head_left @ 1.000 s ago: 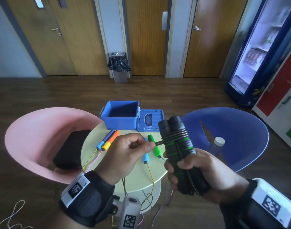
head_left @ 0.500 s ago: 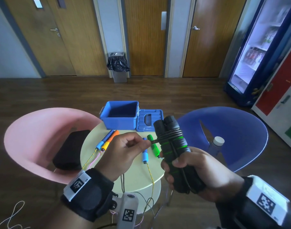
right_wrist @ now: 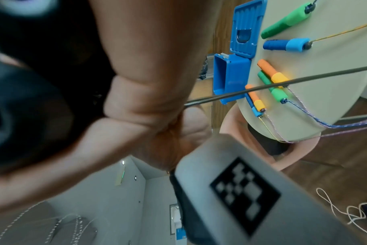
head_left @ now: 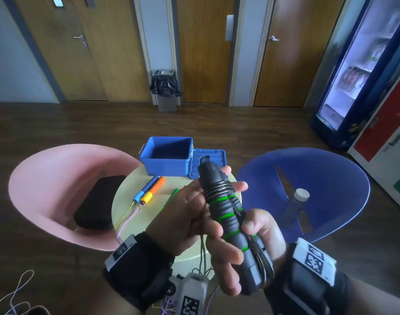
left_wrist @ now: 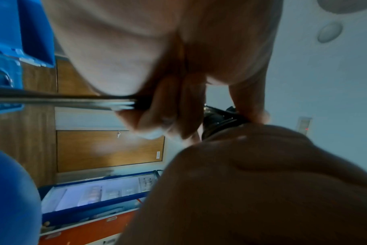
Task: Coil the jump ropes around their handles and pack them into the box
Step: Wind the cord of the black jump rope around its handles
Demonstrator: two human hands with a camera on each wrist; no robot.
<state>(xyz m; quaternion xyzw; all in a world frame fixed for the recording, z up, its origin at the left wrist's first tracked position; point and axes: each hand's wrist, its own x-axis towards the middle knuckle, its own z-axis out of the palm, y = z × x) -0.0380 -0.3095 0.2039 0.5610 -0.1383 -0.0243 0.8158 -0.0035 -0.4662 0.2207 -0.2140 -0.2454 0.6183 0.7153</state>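
Above the round table [head_left: 126, 201] you've got the black jump rope handles [head_left: 226, 214] up in both hands, the pair side by side and tilted away from you, green rings down the grips and dark cord [head_left: 218, 187] coiled near the top. Your right hand [head_left: 260, 244] is curled round the lower half, thumb laid across the front, fingers closed on the bundle. Your left hand [head_left: 194, 214] sits behind the upper part, fingers reaching round past the coils with the tips showing on the far side; the left wrist view has fingers [left_wrist: 174, 116] pinching a taut run of cord. A length of that cord stretches across the right wrist view too [right_wrist: 283, 82]. Behind the bundle, the blue box [head_left: 167, 155] stands open at the table's far edge, its lid [head_left: 217, 155] flat beside it. On the tabletop, the blue and orange handles [head_left: 149, 189] lie together, thin cords trailing off the edge; more coloured handles [right_wrist: 287, 21] show from the right wrist. Pink chair [head_left: 53, 189] to your left, blue chair [head_left: 319, 178] to your right
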